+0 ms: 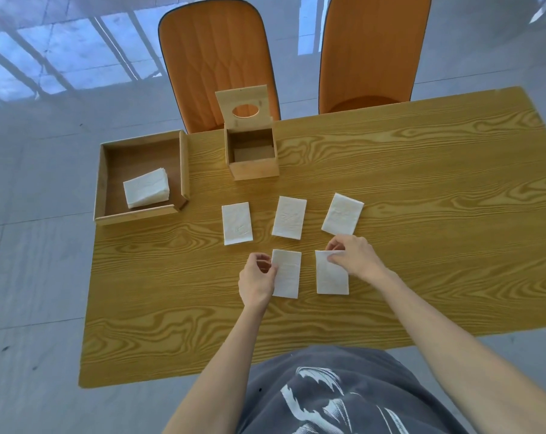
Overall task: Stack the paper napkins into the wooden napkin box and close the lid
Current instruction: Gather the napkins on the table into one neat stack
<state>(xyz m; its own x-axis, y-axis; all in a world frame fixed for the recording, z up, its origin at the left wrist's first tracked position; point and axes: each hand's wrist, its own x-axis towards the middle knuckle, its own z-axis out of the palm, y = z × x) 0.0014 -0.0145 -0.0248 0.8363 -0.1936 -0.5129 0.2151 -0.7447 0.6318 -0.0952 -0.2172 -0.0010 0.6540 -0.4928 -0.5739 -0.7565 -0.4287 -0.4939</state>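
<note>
Several white folded paper napkins lie on the wooden table (422, 214). Three form a far row: left napkin (237, 223), middle napkin (289, 217), right napkin (342, 217). Two lie nearer me. My left hand (256, 280) pinches the left edge of the near left napkin (287, 277). My right hand (356, 256) pinches the top edge of the near right napkin (332, 277). The wooden napkin box (253, 170) stands behind them, empty, its lid (243, 109) with an oval hole raised upright.
A shallow wooden tray (104, 183) at the table's far left corner holds a stack of napkins (146, 187). Two orange chairs (215, 57) stand behind the table. The table's edges fall off to a pale tiled floor (30, 277).
</note>
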